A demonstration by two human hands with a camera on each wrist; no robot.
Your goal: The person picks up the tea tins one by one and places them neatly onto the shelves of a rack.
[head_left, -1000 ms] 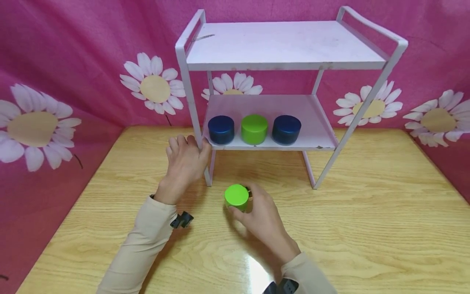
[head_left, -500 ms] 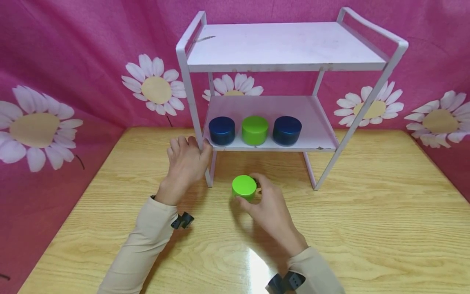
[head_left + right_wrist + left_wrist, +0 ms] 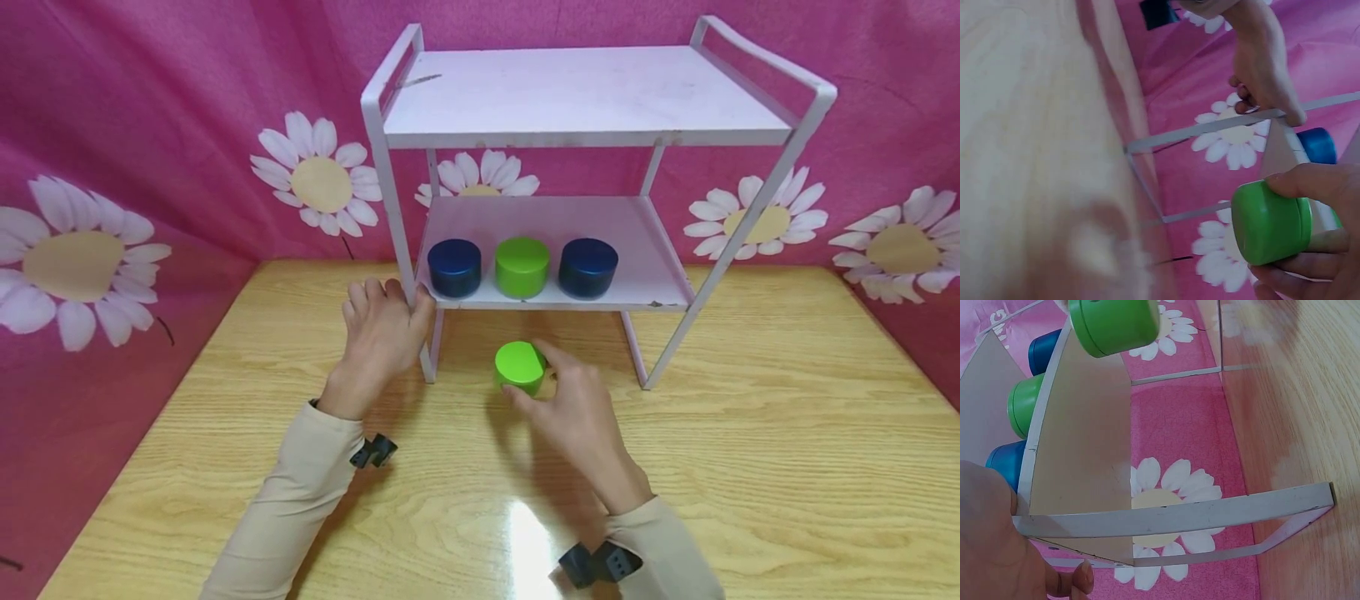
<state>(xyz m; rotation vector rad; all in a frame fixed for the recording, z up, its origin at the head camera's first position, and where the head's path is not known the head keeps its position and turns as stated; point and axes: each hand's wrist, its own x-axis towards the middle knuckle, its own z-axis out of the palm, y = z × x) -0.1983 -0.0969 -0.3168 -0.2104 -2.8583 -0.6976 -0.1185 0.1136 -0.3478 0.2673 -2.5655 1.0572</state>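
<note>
My right hand (image 3: 581, 417) grips a small round lime-green jar (image 3: 519, 364), thumb on one side and fingers on the other. In the right wrist view the jar (image 3: 1269, 222) is clear of the wooden surface, its lid seam close to the fingers. My left hand (image 3: 382, 337) holds the left front post of a white two-tier metal rack (image 3: 585, 92), at the height of the lower shelf. On that shelf's front part stand a dark blue jar (image 3: 454, 268), a green jar (image 3: 522, 267) and another dark blue jar (image 3: 588, 267), in a row.
The rack stands on a light wooden table (image 3: 787, 433). Behind and beside it hangs a pink cloth (image 3: 187, 83) printed with white daisies. The rack's right front leg (image 3: 675, 333) slopes down to the table, right of my right hand.
My right hand has carried the green jar rightward and toward the rack, from the left leg to below the shelf's front edge. The left hand stays on the post.
</note>
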